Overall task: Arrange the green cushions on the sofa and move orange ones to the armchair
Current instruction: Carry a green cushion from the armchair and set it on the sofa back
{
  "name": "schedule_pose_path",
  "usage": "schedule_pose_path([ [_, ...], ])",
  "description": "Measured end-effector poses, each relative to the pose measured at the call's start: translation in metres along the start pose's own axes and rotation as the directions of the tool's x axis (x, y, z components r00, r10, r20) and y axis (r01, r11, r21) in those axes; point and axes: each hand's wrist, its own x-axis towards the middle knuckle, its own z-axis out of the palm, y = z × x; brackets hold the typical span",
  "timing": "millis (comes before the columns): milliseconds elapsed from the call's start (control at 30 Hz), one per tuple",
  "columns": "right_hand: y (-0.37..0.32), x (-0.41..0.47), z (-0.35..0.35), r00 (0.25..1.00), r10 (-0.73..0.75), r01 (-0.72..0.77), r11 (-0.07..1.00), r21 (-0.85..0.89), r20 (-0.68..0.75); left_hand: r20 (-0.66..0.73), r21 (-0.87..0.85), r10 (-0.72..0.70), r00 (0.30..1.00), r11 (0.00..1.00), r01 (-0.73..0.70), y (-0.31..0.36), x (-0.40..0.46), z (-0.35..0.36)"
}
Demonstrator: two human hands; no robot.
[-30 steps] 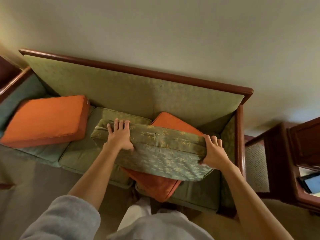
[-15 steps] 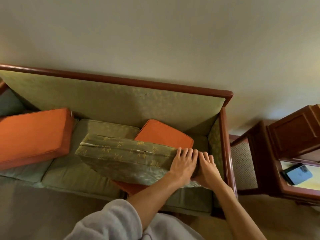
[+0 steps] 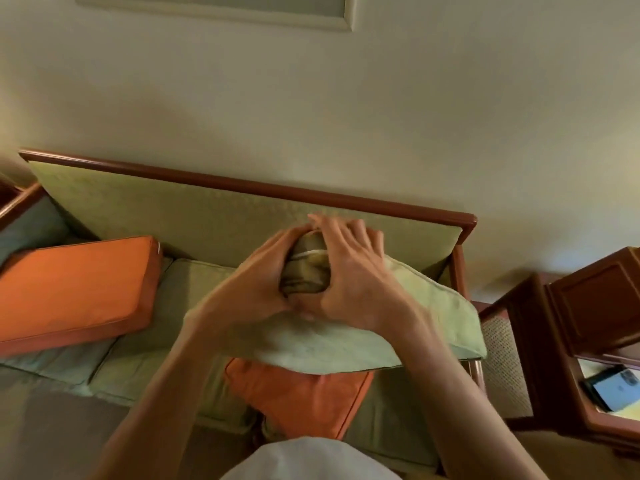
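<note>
Both hands meet at frame centre, clamped on the near end of a green cushion (image 3: pixel 408 327). Left hand (image 3: pixel 256 285) curls round the cushion's edge from the 9 o'clock side; right hand (image 3: pixel 349 285) grips from the 3 o'clock side, fingers (image 3: pixel 346 233) spread over the top. The thumbs come close together at the lower edge of the bunched fabric. Cushion is lifted clear of the seat, its broad pale underside facing the camera and stretching toward 4 o'clock, where its far corner overlaps the sofa's right arm.

Sofa (image 3: pixel 242 202): wooden frame, green backrest, green seat pads, standing against a plain wall (image 3: pixel 346 116).

First orange cushion (image 3: pixel 76 292) lies flat on the seat at 9 o'clock, well apart from the hands. Second orange cushion (image 3: pixel 301 396) sits at 6 o'clock directly under the raised green one, its front corner hanging over the seat edge. Whether the two touch cannot be told.

At 3 o'clock, just beside the sofa's right arm, a dark wooden table (image 3: pixel 595 306). On its lower glass surface lies a phone (image 3: pixel 613 389), at 4 o'clock.

Pale frame edge (image 3: pixel 214 12) on the wall at 12 o'clock. Motion blur on the hands and the cushion.
</note>
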Motion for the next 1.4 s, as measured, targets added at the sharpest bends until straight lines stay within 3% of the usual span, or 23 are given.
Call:
schedule_pose_path([
  [100,-0.01,0.014,0.045,0.994,-0.011,0.008,1.0,0.025,0.109,0.032,-0.047,-0.112,0.993,0.992,0.114,-0.034,-0.018,-0.001],
  [167,-0.008,0.019,0.064,0.992,-0.026,0.023,0.999,0.025,0.12,-0.011,-0.124,-0.084,0.996,0.989,0.082,-0.057,-0.029,-0.009],
  [267,0.02,0.017,0.065,0.983,0.071,-0.08,0.996,0.046,0.166,-0.006,-0.205,-0.18,0.984,0.963,0.175,-0.08,-0.044,-0.036],
  [400,0.088,-0.014,0.06,0.932,0.247,-0.227,0.968,-0.106,0.264,0.032,-0.251,-0.322,0.946,0.914,0.32,-0.112,-0.065,-0.06],
  [500,0.102,-0.023,0.063,0.923,0.275,-0.223,0.952,-0.209,0.269,0.046,-0.236,-0.406,0.913,0.883,0.405,-0.124,-0.075,-0.07],
  [633,0.093,-0.019,0.063,0.898,0.301,-0.231,0.943,-0.239,0.322,0.07,-0.194,-0.468,0.881,0.86,0.473,-0.127,-0.085,-0.084],
  [767,0.092,-0.022,0.058,0.899,0.318,-0.295,0.948,-0.119,0.302,0.037,-0.094,-0.546,0.837,0.832,0.547,-0.113,-0.094,-0.1],
  [833,0.089,-0.022,0.061,0.914,0.297,-0.298,0.954,-0.038,0.278,-0.024,0.031,-0.547,0.837,0.836,0.548,-0.101,-0.089,-0.102],
  [900,0.087,-0.022,0.067,0.921,0.294,-0.302,0.953,-0.007,0.256,-0.077,0.261,-0.547,0.834,0.796,0.546,-0.084,-0.076,-0.089],
  [1000,0.084,-0.022,0.074,0.934,0.287,-0.297,0.955,0.018,0.213,-0.082,0.646,-0.566,0.821,0.597,0.476,-0.051,-0.049,-0.046],
  [1033,0.081,-0.023,0.076,0.939,0.278,-0.29,0.957,0.03,0.205,-0.049,0.709,-0.539,0.841,0.574,0.409,-0.039,-0.038,-0.027],
  [1133,0.073,-0.026,0.087,0.955,0.246,-0.26,0.963,0.067,0.167,0.135,0.724,-0.394,0.909,0.665,0.181,0.0,-0.005,0.039],
  [1200,0.072,-0.032,0.096,0.973,0.206,-0.213,0.975,0.062,0.104,0.23,0.746,-0.32,0.919,0.664,0.045,0.023,0.012,0.079],
  [1267,0.078,-0.042,0.104,0.973,0.229,-0.231,0.969,0.087,0.033,0.229,0.769,-0.265,0.937,0.639,-0.007,0.03,0.019,0.103],
  [1400,0.081,-0.058,0.089,0.93,0.366,-0.348,0.9,0.264,-0.023,0.166,0.717,-0.113,0.98,0.695,-0.042,0.03,0.021,0.11],
])
